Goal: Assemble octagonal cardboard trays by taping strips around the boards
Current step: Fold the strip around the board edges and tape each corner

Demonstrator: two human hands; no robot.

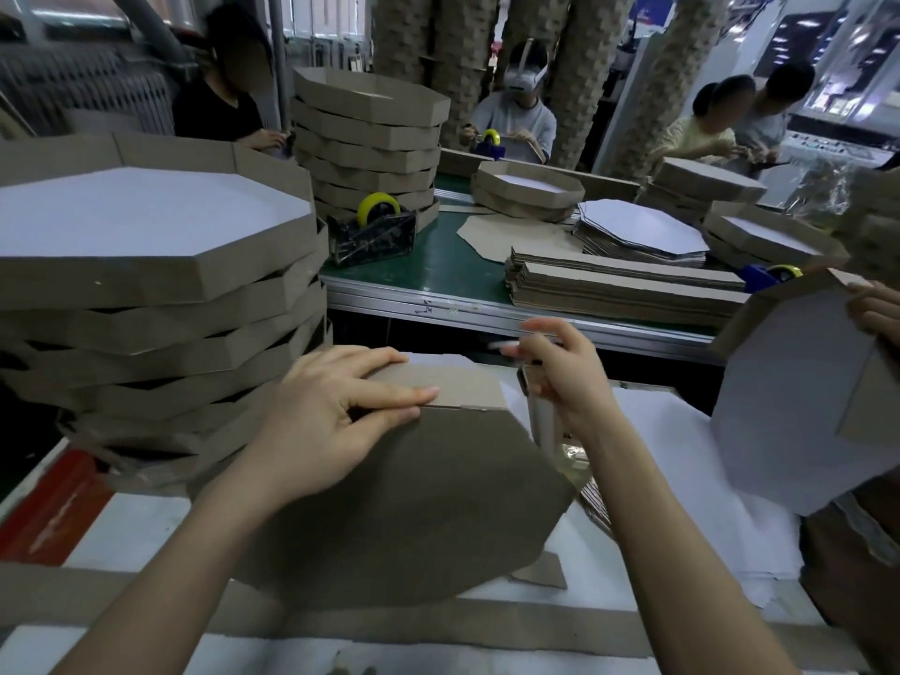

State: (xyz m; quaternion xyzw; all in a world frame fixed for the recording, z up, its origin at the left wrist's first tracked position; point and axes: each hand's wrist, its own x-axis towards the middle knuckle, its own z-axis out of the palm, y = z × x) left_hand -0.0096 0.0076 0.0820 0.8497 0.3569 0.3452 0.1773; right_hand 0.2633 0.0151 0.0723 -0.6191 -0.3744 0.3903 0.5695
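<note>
An octagonal brown cardboard board [414,499] stands tilted up in front of me, its far edge wrapped by a folded strip [458,389]. My left hand [336,411] holds the top left of the board, fingers over the strip and thumb along the seam. My right hand [565,372] grips the strip's free part [540,411] at the board's right corner. A strip of clear tape seems to stretch near its fingers, but blur keeps me from being sure. A long loose cardboard strip [341,621] lies across the near table.
A tall stack of finished trays [160,285] stands at my left. On the green table [438,270] are a tape dispenser [372,231], another tray stack [370,143], flat strips [623,285] and octagon boards [643,231]. At right another person's hand [876,309] holds a tray [798,406].
</note>
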